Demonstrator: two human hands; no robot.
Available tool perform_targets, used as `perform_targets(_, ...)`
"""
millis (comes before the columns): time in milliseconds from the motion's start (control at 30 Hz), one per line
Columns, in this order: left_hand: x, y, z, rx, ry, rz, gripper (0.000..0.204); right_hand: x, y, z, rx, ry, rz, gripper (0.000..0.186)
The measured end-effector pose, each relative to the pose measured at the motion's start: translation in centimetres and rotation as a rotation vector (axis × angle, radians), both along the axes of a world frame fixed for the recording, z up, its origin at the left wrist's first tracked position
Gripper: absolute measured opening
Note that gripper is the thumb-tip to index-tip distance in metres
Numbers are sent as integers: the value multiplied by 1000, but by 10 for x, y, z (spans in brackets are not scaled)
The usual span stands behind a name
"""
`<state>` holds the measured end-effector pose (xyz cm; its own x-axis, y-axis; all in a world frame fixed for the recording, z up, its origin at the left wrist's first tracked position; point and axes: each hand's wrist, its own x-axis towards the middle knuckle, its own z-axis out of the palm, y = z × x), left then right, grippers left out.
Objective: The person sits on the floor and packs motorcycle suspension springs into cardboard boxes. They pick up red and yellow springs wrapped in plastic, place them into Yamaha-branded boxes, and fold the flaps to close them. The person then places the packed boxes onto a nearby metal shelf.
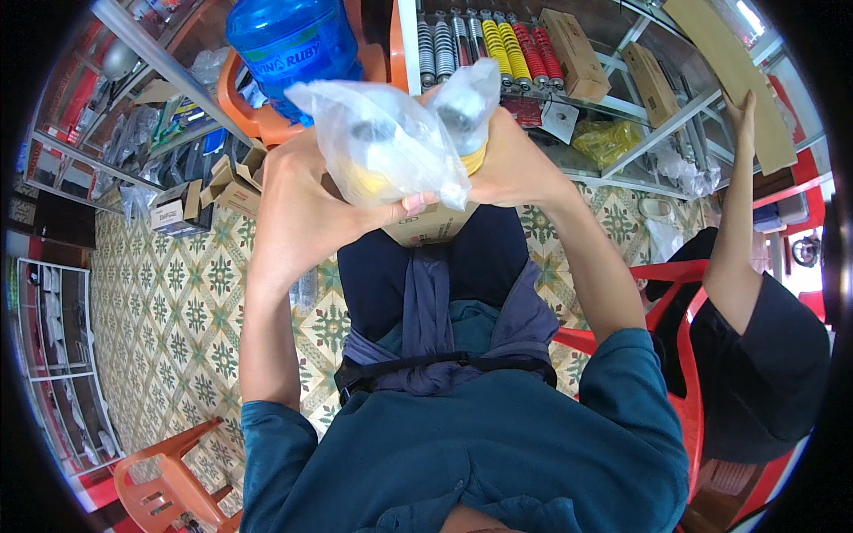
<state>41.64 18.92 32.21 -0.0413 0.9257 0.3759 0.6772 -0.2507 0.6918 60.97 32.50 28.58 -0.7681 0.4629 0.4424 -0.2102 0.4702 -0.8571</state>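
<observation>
In front of my chest my two hands hold a pair of shock absorbers [373,133] with yellow springs, each end wrapped in a cloudy plastic bag. My left hand [306,182] is closed round the left one, its thumb pressed across the bag. Round the right one [475,158], where yellow coils show, my right hand [515,169] is closed from the side. Most fingers of both hands are hidden behind the bags. Just below, a brown cardboard box [435,227] sits by my knees, largely covered by my hands and the bags.
A blue water jug [289,49] stands on an orange chair [233,84]. Behind, a glass case [622,155] bears several shock absorbers [506,53] and boxes. Open cartons [235,182] lie at left. At right, a person in black [764,364] holds a long cardboard piece [737,80].
</observation>
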Motion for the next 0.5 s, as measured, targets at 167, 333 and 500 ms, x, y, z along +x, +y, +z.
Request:
perform_targets(167,-1,-2,-18,2,150,24,62,8,11,-15,363,-223,-6,66)
perform_targets(333,0,-4,-19,-92,366,-6,65,13,9,-17,362,-322,14,46)
perform_targets(500,7,-10,-19,-128,201,-23,68,22,5,-19,364,-401,-42,33)
